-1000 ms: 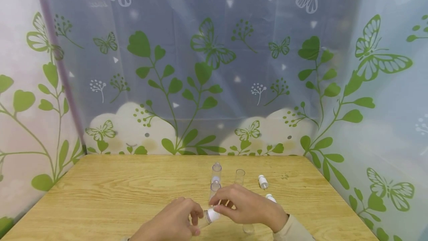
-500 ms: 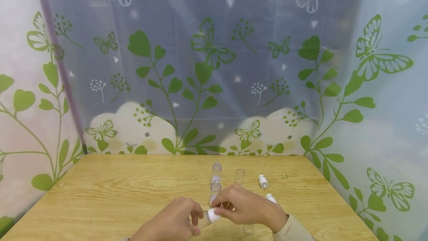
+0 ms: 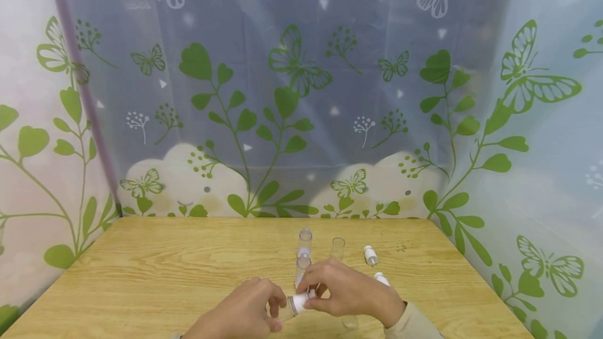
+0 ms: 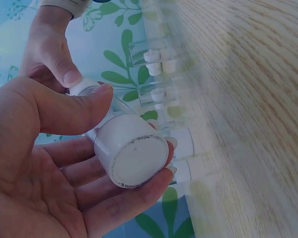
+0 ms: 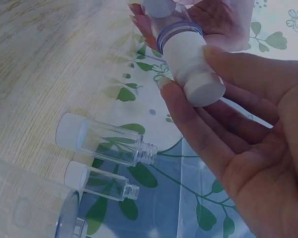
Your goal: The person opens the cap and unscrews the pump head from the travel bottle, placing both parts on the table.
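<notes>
My left hand (image 3: pixel 245 305) holds a clear bottle with a white base (image 4: pixel 131 153), tilted, thumb across it and fingers curled underneath. On the bottle's neck end sits a white pump top (image 5: pixel 186 59), with a clear purplish collar ring below it. My right hand (image 3: pixel 348 289) pinches this pump top between thumb and index finger. Just beyond the hands stand two clear bottles, a nearer bottle (image 3: pixel 303 264) and a farther bottle (image 3: pixel 305 240), both with bare threaded necks in the right wrist view. The held bottle's body is mostly hidden by my left fingers in the head view.
Right of the bottles stands a clear cover (image 3: pixel 337 247). A white pump top (image 3: pixel 370 255) lies farther right, and another white pump top (image 3: pixel 381 278) is partly behind my right wrist. A second clear cover (image 3: pixel 350 322) is below my right hand. Patterned curtains enclose the wooden table (image 3: pixel 188 255).
My right fingers have shifted their grip on the white pump top, the thumb moving lower so that more of its end shows. The left hand and bottle have stayed in place.
</notes>
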`<state>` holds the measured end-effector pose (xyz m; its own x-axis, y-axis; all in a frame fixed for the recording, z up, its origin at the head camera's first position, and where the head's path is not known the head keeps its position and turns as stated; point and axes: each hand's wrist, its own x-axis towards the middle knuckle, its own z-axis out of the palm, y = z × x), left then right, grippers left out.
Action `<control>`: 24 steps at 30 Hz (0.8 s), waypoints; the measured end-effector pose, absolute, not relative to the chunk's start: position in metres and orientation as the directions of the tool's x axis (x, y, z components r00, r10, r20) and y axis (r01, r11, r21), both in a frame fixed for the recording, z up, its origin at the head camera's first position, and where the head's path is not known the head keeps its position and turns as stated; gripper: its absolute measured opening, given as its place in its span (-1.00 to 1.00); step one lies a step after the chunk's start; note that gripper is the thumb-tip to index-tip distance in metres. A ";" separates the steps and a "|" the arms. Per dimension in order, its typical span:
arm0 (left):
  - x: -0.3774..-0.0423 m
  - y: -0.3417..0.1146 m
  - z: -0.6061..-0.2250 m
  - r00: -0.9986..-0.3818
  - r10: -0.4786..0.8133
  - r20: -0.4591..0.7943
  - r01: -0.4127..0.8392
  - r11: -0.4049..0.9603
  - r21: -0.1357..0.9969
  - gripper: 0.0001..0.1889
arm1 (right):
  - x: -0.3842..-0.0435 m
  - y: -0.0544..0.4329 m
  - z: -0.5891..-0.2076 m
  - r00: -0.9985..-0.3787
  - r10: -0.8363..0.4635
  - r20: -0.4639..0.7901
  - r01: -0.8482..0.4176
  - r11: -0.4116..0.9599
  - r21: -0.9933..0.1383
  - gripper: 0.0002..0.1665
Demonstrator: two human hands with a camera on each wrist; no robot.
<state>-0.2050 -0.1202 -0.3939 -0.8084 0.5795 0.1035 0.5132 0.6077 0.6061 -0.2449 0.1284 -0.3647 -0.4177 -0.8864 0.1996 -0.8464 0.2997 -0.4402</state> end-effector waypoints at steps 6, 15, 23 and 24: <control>-0.206 -0.121 -0.394 -0.815 0.572 0.096 0.505 0.618 0.603 -0.69 | -0.245 0.128 -0.365 -0.414 -0.887 0.206 -0.854 0.300 -0.425 -0.84; -0.206 -0.120 -0.394 -0.813 0.573 0.101 0.510 0.619 0.597 -0.70 | -0.244 0.127 -0.365 -0.397 -0.889 0.228 -0.868 0.284 -0.408 -0.83; -0.206 -0.121 -0.394 -0.810 0.577 0.104 0.512 0.609 0.605 -0.71 | -0.245 0.128 -0.365 -0.399 -0.887 0.231 -0.864 0.280 -0.417 -0.83; -0.206 -0.121 -0.394 -0.809 0.578 0.103 0.511 0.607 0.609 -0.71 | -0.245 0.128 -0.365 -0.400 -0.887 0.229 -0.863 0.281 -0.420 -0.83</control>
